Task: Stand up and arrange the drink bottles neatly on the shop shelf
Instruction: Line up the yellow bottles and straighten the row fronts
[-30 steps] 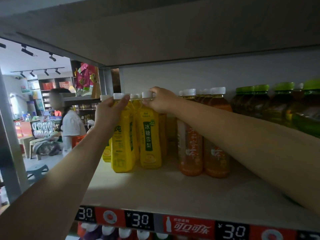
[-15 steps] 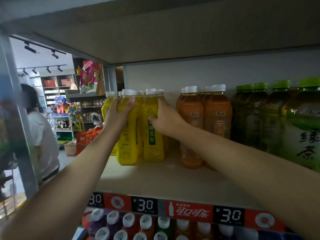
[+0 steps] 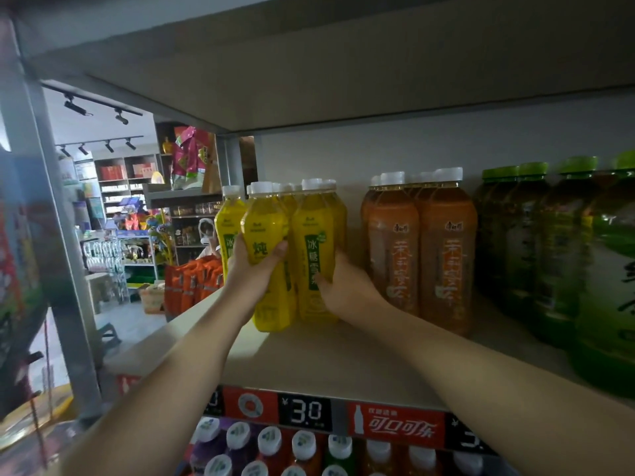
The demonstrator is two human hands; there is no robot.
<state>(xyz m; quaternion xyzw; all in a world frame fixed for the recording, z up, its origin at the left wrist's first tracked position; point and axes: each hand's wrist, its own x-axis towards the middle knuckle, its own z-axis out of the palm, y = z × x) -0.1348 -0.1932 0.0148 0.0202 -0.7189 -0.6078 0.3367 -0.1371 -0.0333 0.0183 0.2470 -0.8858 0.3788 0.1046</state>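
Left hand (image 3: 248, 269): grip curled round front-left yellow bottle (image 3: 269, 255), thumb across its label. Right hand (image 3: 347, 286): grip wrapped round the adjacent yellow bottle (image 3: 314, 255), touching the first. Both upright near the shelf (image 3: 326, 359) left end, set back from its front edge. Rightward: orange bottles (image 3: 422, 249), then green bottles (image 3: 556, 249). Below the front edge: price strip (image 3: 305, 410).

Shelf (image 3: 343, 365) carries upright yellow bottles (image 3: 275, 255), orange bottles (image 3: 443, 266), green bottles (image 3: 556, 255).

Yellow bottles (image 3: 271, 255) (green labels, white caps) are seen beside orange bottles (image 3: 446, 262) and green-capped dark green bottles (image 3: 563, 249). The price strip (image 3: 395, 424) is patterned red and black.
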